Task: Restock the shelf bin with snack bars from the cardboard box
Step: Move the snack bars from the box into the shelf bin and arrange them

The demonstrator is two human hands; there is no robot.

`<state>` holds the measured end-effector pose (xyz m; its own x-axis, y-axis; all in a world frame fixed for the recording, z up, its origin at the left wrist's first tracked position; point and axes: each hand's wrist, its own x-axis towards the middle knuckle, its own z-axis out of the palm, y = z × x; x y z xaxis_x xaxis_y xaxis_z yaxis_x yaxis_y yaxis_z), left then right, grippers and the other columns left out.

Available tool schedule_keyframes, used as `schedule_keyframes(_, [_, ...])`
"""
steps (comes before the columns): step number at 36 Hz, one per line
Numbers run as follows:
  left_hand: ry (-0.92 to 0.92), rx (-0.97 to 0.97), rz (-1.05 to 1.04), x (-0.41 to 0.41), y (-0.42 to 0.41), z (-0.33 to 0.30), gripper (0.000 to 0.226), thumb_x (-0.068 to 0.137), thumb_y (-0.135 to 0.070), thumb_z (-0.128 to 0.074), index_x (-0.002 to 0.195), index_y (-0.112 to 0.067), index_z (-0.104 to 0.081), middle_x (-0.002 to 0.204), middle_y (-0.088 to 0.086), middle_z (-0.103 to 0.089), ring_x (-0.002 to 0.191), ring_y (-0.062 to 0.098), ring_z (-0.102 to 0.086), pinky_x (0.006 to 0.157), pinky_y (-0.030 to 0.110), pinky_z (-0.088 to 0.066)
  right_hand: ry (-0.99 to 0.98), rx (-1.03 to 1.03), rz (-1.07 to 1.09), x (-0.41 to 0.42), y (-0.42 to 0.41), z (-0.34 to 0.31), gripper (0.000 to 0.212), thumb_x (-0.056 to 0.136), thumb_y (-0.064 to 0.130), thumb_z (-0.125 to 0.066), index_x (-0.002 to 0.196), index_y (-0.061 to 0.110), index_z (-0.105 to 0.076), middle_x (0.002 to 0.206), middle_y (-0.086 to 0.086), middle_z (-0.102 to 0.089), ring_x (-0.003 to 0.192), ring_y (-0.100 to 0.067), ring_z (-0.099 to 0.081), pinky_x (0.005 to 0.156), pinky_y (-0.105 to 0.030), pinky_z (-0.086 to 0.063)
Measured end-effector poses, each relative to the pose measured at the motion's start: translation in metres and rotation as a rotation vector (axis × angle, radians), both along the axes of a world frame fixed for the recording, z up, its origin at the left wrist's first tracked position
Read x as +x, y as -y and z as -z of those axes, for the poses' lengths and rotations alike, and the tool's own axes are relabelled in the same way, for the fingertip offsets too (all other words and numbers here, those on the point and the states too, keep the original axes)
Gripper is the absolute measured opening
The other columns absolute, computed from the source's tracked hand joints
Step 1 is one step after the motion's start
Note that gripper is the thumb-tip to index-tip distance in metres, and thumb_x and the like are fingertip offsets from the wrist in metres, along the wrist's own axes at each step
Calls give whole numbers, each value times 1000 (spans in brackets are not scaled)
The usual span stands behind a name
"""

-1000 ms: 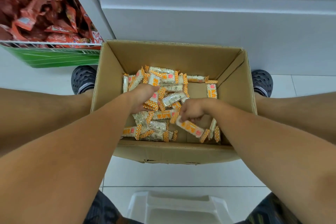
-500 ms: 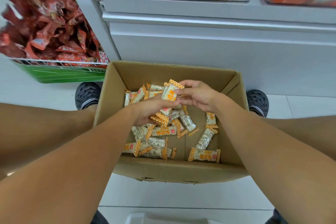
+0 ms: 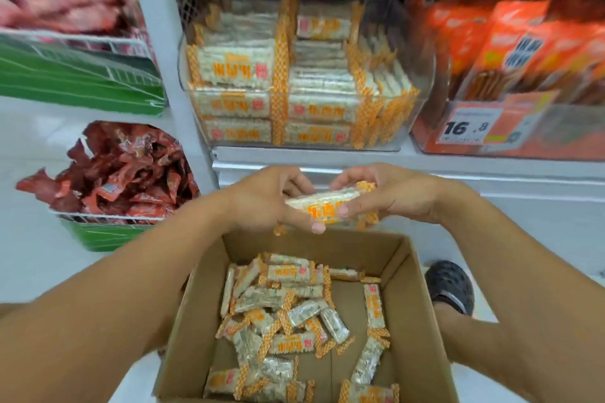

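A small stack of white-and-orange snack bars is held between both hands above the far edge of the cardboard box. My left hand grips the stack's left end and my right hand grips its right end. Several loose snack bars lie scattered on the box floor. Above the hands, on the white shelf, stands the clear shelf bin, stacked with rows of the same bars.
A clear bin of orange packets with a 16.8 price tag stands right of the shelf bin. Green-fronted wire baskets of red packets hang at the left. A black shoe rests on the white tile floor beside the box.
Both hands rose out of the box with snack bars gathered between them, from inside the box to above its far edge. The view tilted up, bringing the shelf bin into sight.
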<state>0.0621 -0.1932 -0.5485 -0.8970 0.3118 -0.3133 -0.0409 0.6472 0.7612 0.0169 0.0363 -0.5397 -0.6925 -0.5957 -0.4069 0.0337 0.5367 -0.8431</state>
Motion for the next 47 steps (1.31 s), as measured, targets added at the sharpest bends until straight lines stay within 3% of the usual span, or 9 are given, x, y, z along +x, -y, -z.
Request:
schedule_keyframes(4, [-345, -47, -73, -11, 5, -81, 59, 49, -59, -85, 98, -33, -66, 103, -18, -65, 97, -6, -59, 79, 19, -43, -121, -24, -39, -10, 2, -70, 40, 72, 33, -85, 106, 17, -70, 94, -2, -66, 85, -18, -61, 79, -49, -54])
schedule_keyframes(8, [-617, 14, -177, -27, 8, -136, 72, 43, -67, -74, 107, -33, -67, 99, -18, -66, 81, -7, -58, 73, 14, -41, -203, -144, 34, -22, 2, -133, 20, 92, 6, -63, 112, 9, -64, 72, 6, -68, 57, 0, -62, 44, -12, -45])
schedule_keyframes(13, [-682, 57, -314, -58, 21, -148, 53, 85, -60, -59, 127, -27, -62, 107, -15, -67, 94, -2, -60, 77, 12, -39, -331, -183, 39, -69, 10, -152, 37, 86, 14, -69, 122, 20, -69, 107, -2, -70, 94, -13, -64, 77, -31, -51])
schedule_keyframes(17, [-922, -403, -279, -83, 43, -116, 40, 100, -43, -36, 112, -18, -65, 110, 6, -69, 106, 28, -61, 86, 32, -45, -653, -78, 135, -115, 23, -132, 43, 86, 13, -75, 128, 17, -67, 123, 4, -69, 104, -1, -62, 86, -7, -43])
schedule_keyframes(20, [-738, -636, -134, -106, 52, -102, 47, 101, -45, -28, 126, -15, -54, 121, 13, -58, 118, 34, -54, 99, 44, -43, -907, 255, 53, -147, 31, -120, 57, 86, 25, -77, 140, 25, -57, 142, 8, -51, 128, 0, -43, 90, 7, -23])
schedule_keyframes(28, [-547, -712, -90, -124, 58, -99, 74, 92, -67, -4, 155, -30, -21, 163, 1, -23, 149, 22, -21, 120, 45, -21, -1096, 664, -17, -196, 56, -101, 61, 93, 46, -53, 151, 39, -36, 159, 4, -28, 146, -24, -27, 120, -44, -25])
schedule_keyframes(33, [-557, -728, -85, -126, 56, -96, 70, 92, -62, -6, 156, -33, -15, 165, -2, -16, 151, 18, -13, 121, 44, -16, -998, 746, -52, -205, 68, -88, 69, 101, 57, -33, 159, 31, -6, 168, 5, 4, 154, -22, 7, 125, -46, -7])
schedule_keyframes(43, [-668, -711, -102, -128, 60, -88, 71, 94, -66, -3, 153, -32, -24, 160, -2, -29, 147, 21, -26, 119, 46, -24, -996, 658, -92, -209, 85, -103, 62, 103, 45, -47, 158, 30, -23, 165, 4, -21, 150, -21, -24, 118, -27, -19])
schedule_keyframes(47, [-683, -712, -99, -127, 61, -87, 78, 89, -70, -1, 152, -32, -26, 158, -1, -33, 145, 23, -31, 117, 47, -27, -987, 809, -127, -199, 90, -102, 63, 107, 42, -37, 159, 35, -4, 167, 7, -6, 152, -26, -16, 122, -42, -19])
